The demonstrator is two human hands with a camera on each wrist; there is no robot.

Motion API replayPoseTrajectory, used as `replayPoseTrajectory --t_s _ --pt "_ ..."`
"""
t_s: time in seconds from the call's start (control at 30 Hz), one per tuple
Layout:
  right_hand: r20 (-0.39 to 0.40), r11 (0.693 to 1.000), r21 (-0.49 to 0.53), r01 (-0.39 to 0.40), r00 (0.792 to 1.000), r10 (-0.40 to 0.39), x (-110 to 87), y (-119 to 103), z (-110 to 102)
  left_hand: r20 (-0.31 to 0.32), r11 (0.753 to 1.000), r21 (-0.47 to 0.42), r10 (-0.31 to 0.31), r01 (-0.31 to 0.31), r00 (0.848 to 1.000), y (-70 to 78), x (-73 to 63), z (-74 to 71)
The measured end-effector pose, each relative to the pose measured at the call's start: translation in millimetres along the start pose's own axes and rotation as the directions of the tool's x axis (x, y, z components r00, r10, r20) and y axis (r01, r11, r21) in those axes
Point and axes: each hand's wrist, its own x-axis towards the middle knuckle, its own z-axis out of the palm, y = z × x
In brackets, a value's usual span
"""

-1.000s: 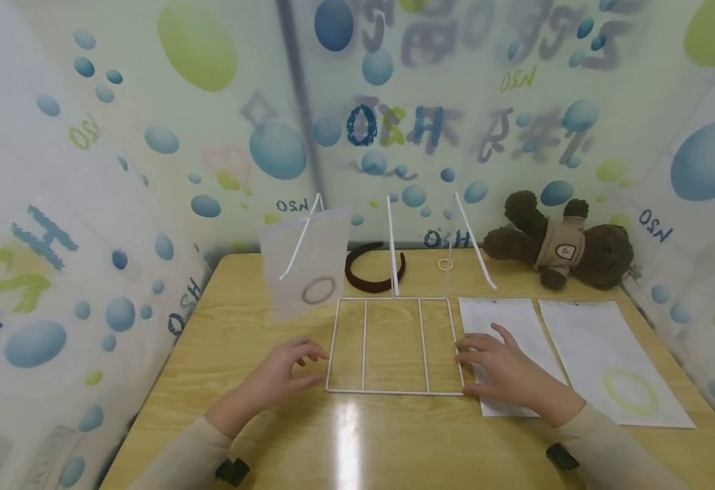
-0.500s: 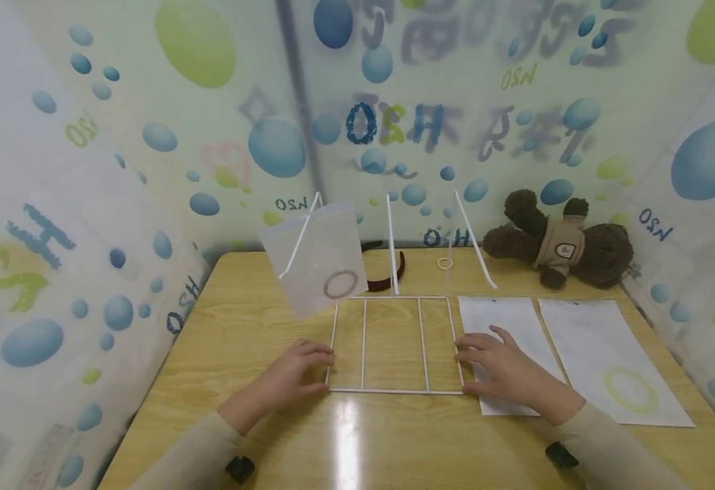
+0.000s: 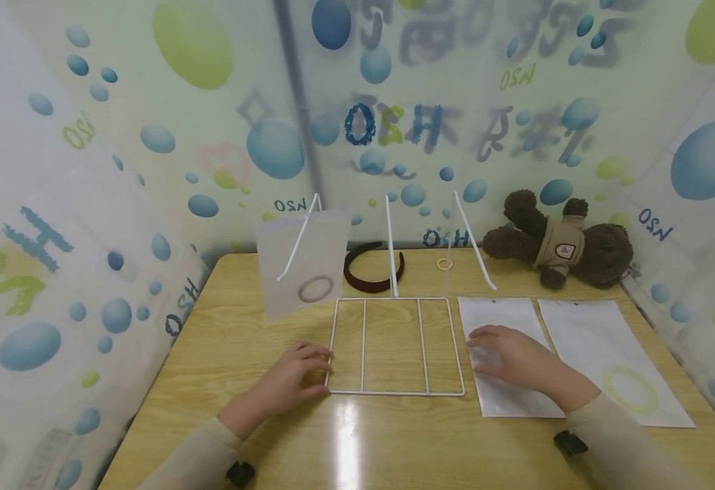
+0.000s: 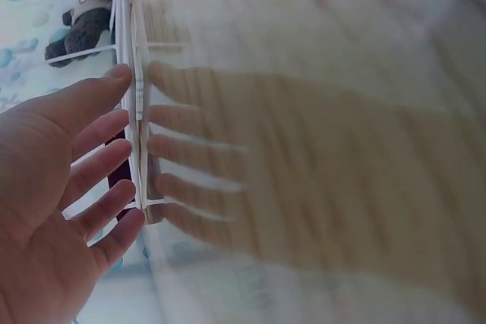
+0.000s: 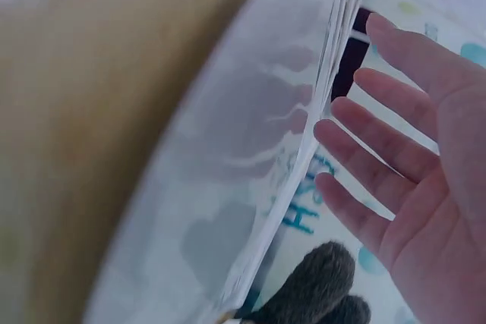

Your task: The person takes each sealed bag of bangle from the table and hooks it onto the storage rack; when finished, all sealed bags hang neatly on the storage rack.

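A white wire rack (image 3: 363, 347) stands on the table, its grid base flat and its prongs rising at the back. From the left prong hangs a translucent pouch (image 3: 326, 252) with a grey ring (image 3: 301, 292) in its lower corner. My left hand (image 3: 292, 381) is at the base's left side, fingers loosely bent and fingertips right at the wire. In the left wrist view, the fingers (image 4: 102, 157) are spread and hold nothing. My right hand (image 3: 516, 361) hovers over a flat white pouch (image 3: 510, 316), apart from the rack, with relaxed fingers.
Right of that pouch lies another white pouch (image 3: 602, 340) with a yellow-green ring (image 3: 607, 386). Behind the rack are a dark headband (image 3: 369, 286) and a small yellow ring (image 3: 445, 269). A brown teddy bear (image 3: 599, 255) lies at the back right, by the patterned wall.
My left hand has come in to the rack's left wire. My right hand has left the right wire, moving right. The hanging pouch has swung right and back.
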Motion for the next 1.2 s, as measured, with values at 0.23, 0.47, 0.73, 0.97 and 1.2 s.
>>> replayPoseTrajectory --t_s 0.23,0.47,0.73,0.97,1.2 --pt "0.0 0.99 0.04 -0.137 0.991 0.137 2.4 23 -17 0.001 1.0 -0.01 -0.021 0.021 1.0 -1.2 -0.6 0.8" --pt "-0.003 0.967 0.019 -0.252 0.968 0.252 5.0 58 -25 -0.001 0.999 -0.018 -0.027 0.027 1.0 1.8 -0.6 -1.8" --pt "0.006 0.938 0.041 -0.343 0.939 0.343 6.1 93 -29 0.028 0.999 -0.015 -0.049 0.049 0.998 4.7 0.3 -5.7" --pt "-0.006 0.951 0.013 -0.31 0.951 0.311 6.7 122 -30 0.018 0.999 -0.021 -0.041 0.041 0.999 4.1 0.2 -5.3" --pt "0.022 0.947 0.051 -0.316 0.949 0.315 7.0 138 -33 0.006 0.999 -0.022 -0.032 0.032 0.999 3.4 -0.6 -4.0"
